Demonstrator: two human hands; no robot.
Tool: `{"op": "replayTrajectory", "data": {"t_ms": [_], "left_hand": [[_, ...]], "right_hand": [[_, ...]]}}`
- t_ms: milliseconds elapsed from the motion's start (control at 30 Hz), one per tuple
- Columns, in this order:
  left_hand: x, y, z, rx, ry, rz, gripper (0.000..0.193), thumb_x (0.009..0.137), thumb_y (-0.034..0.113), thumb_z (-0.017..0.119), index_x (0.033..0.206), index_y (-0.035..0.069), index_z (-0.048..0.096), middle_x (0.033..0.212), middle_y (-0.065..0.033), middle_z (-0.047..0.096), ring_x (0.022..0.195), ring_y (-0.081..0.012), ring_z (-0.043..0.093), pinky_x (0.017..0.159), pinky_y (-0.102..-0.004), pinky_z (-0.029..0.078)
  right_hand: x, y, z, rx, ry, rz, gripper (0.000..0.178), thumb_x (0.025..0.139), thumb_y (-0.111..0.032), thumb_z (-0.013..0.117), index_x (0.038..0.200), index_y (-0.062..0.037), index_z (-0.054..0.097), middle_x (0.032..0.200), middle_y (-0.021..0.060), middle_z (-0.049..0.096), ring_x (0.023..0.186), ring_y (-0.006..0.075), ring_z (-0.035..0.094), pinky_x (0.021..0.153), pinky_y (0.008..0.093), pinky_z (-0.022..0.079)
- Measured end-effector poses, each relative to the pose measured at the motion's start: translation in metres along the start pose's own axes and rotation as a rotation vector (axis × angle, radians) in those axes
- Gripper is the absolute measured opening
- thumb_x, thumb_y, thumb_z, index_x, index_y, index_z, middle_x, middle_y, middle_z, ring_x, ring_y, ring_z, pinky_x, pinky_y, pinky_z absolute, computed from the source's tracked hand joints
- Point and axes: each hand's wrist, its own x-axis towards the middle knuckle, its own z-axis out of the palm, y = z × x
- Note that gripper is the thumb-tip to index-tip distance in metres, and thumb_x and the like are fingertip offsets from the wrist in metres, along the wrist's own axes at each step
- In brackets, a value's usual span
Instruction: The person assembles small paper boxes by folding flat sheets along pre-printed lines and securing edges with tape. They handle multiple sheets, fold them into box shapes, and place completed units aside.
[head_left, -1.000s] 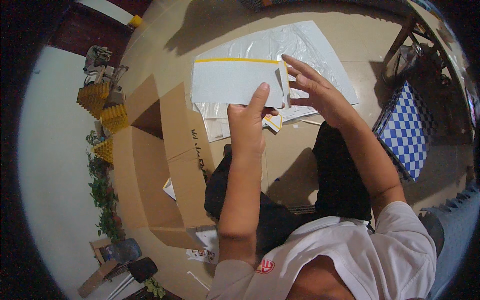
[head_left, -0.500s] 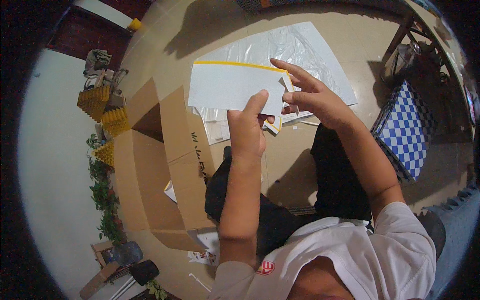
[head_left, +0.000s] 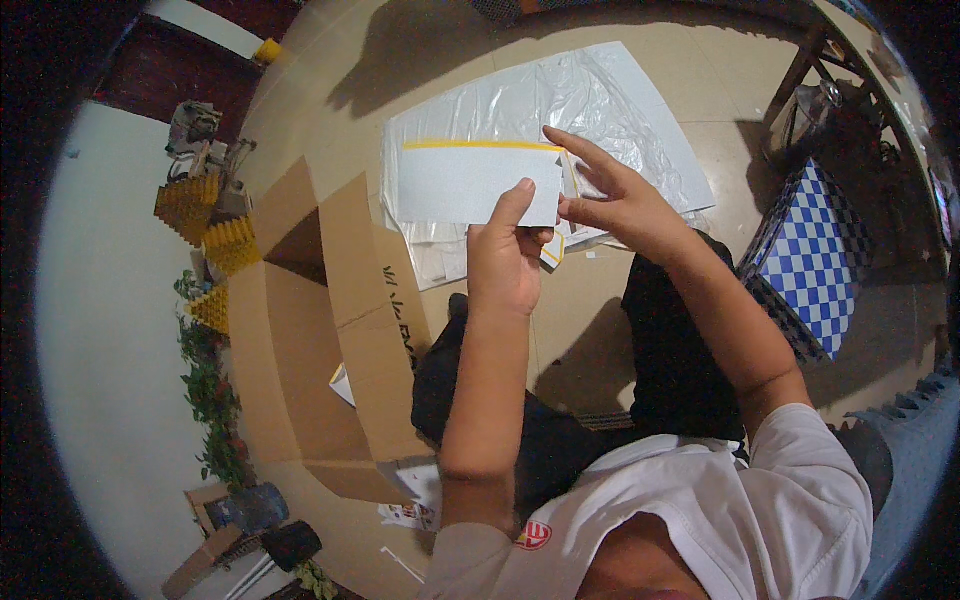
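A white folded-card piece with a yellow strip along its far edge, like a small paper carton [head_left: 460, 190], is held out in front of me. My left hand [head_left: 510, 255] grips its near right part, thumb flat on top and fingers underneath. At its right end my right hand [head_left: 630, 205] has the thumb against the end flaps, with the index finger stretched past the far corner. The other right fingers are partly hidden behind the flaps. Below the carton lies a pile of white sheets under clear plastic [head_left: 620, 120] on the floor.
A large open cardboard box [head_left: 375, 300] stands at my left, with a white-and-yellow piece [head_left: 343, 384] inside. Blue-and-white checkered folded boards [head_left: 815, 265] are at the right. Green plants [head_left: 215, 430] and yellow stacked pieces [head_left: 230, 243] line the left wall.
The carton has come slightly lower, its left end shifting right and down. Both hands stay on it, and the right hand has moved slightly left at the flap end.
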Motion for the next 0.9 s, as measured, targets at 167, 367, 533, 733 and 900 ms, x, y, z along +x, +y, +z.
{"op": "replayTrajectory", "data": {"t_ms": [167,367,533,733,900], "left_hand": [[-0.004,-0.003,0.01,0.14,0.035,0.122,0.03,0.085,0.011,0.066,0.111,-0.001,0.057,0.096,-0.0093,0.063,0.075,-0.0169,0.063,0.053,-0.0272,0.051],[0.001,-0.004,0.001,-0.004,0.008,0.028,0.029,0.084,0.012,0.066,0.109,-0.002,0.058,0.096,-0.0154,0.067,0.071,-0.0187,0.065,0.058,-0.0261,0.054],[-0.001,0.005,0.005,-0.165,-0.038,-0.071,0.031,0.088,0.015,0.058,0.111,-0.006,0.055,0.094,-0.019,0.066,0.079,-0.0241,0.067,0.058,-0.0251,0.054],[-0.002,0.01,0.005,-0.405,-0.046,-0.172,0.035,0.09,0.013,0.057,0.114,-0.012,0.05,0.099,-0.0279,0.063,0.078,-0.0262,0.067,0.06,-0.022,0.059],[0.002,0.007,0.0,-0.511,-0.068,-0.234,0.038,0.09,0.012,0.056,0.116,-0.015,0.047,0.104,-0.031,0.061,0.083,-0.0291,0.067,0.062,-0.0241,0.06]], "right_hand": [[-0.002,-0.01,0.008,-0.348,0.241,-0.191,0.051,0.08,-0.008,0.067,0.129,-0.0144,0.054,0.122,0.0128,0.059,0.102,0.0261,0.065,0.084,0.0345,0.054],[-0.001,-0.021,0.013,-0.329,0.351,-0.274,0.034,0.08,0.0,0.064,0.112,-0.0117,0.064,0.099,0.0074,0.065,0.08,0.019,0.069,0.06,0.0278,0.056],[0.001,-0.022,0.01,-0.49,0.389,-0.323,0.019,0.078,-0.002,0.067,0.095,-0.0112,0.067,0.088,0.0044,0.066,0.075,0.0201,0.068,0.059,0.0296,0.055],[0.001,-0.027,0.013,-0.592,0.415,-0.365,0.017,0.076,-0.004,0.067,0.091,-0.0118,0.067,0.084,0.0048,0.065,0.075,0.0236,0.065,0.06,0.0334,0.053],[0.003,-0.026,0.014,-0.581,0.429,-0.367,0.016,0.075,-0.003,0.066,0.089,-0.0111,0.064,0.084,0.0052,0.064,0.077,0.0243,0.064,0.061,0.0342,0.052]]}}
